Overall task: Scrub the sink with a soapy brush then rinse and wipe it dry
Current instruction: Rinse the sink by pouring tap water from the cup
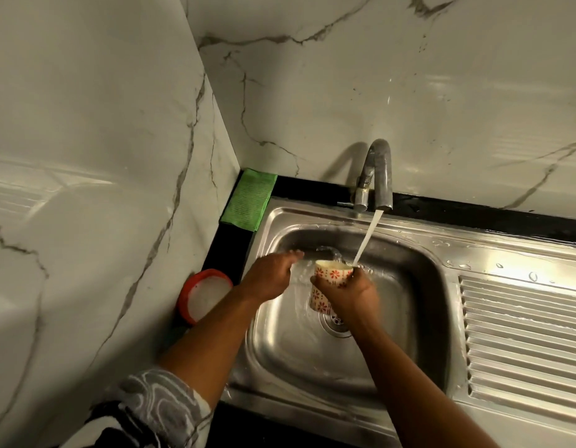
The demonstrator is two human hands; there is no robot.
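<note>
The steel sink (419,260) is wet, with its drain (333,324) partly hidden behind my right wrist. Water streams from the curved tap (378,176) down to the rim of a white cup with red flowers (330,279). My right hand (354,295) is shut on that cup, holding it upright over the basin. My left hand (272,274) reaches flat, fingers together, against the basin's far left wall, holding nothing. No brush is in view.
A folded green cloth (249,200) lies on the black counter in the back left corner. A red-rimmed tub of white soap (204,294) stands by the left wall. A ribbed drainboard (522,337) extends to the right. Marble walls close in on the left and behind.
</note>
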